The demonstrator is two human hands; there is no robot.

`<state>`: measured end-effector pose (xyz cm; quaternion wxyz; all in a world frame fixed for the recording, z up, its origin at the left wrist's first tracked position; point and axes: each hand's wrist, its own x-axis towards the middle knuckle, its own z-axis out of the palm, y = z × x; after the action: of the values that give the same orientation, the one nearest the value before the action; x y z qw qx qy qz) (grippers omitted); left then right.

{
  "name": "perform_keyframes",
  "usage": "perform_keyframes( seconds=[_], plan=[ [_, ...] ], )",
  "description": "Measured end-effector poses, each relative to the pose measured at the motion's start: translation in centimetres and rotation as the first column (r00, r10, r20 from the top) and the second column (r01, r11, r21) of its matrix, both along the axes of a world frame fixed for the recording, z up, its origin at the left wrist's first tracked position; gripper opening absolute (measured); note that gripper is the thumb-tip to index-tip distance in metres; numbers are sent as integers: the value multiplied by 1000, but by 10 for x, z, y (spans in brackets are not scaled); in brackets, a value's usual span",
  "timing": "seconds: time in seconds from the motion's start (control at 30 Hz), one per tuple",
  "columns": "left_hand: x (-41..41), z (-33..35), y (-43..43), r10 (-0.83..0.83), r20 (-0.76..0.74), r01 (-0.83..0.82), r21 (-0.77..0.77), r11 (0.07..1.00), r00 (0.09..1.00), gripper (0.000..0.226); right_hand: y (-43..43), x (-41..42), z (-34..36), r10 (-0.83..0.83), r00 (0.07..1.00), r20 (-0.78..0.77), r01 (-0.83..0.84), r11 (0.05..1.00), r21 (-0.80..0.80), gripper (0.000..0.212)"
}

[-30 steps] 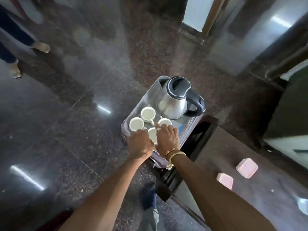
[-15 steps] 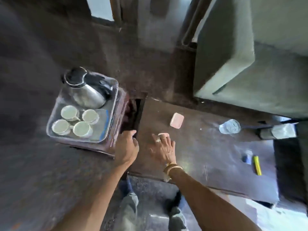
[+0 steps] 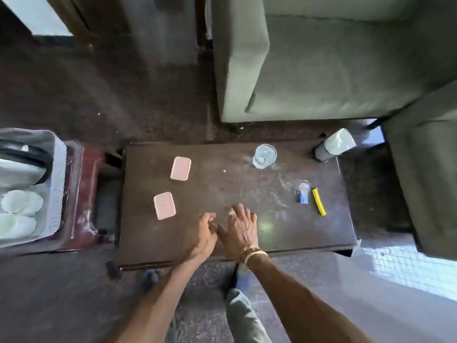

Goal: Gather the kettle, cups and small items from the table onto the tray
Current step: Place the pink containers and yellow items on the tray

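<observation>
The grey plastic tray (image 3: 58, 169), left of the dark wooden table (image 3: 222, 184), holds the steel kettle (image 3: 19, 167) and white cups (image 3: 22, 203). On the table lie two pink rectangular boxes (image 3: 180, 168), a clear glass (image 3: 264, 155), a small blue item (image 3: 302, 196) and a yellow stick (image 3: 319, 201). Above its near edge, the left hand (image 3: 204, 233) and right hand (image 3: 238, 230) are side by side, fingers relaxed and holding nothing.

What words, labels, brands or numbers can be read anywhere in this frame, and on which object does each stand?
No text can be read.
Nearer pink rounded plastic box: small bluish mark on its lid, too blurred to read.
Gold bangle on the right wrist: dark marks, possibly letters, too small to read.
Small blue item: no legible print.
</observation>
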<state>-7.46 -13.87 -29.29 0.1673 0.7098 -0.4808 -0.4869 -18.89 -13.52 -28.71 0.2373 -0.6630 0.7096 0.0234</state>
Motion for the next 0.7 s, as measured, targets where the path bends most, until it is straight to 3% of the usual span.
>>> perform_keyframes(
  seconds=[0.37, 0.7],
  plan=[
    [-107, -56, -31, -105, 42, 105, 9, 994, 994, 32, -7, -121, -35, -185, 983, 4, 185, 981, 52, 56],
    [-103, -95, -37, -102, 133, 92, 77, 993, 986, 30, -21, -136, -79, -188, 982, 26, 185, 978, 98, 49]
  ],
)
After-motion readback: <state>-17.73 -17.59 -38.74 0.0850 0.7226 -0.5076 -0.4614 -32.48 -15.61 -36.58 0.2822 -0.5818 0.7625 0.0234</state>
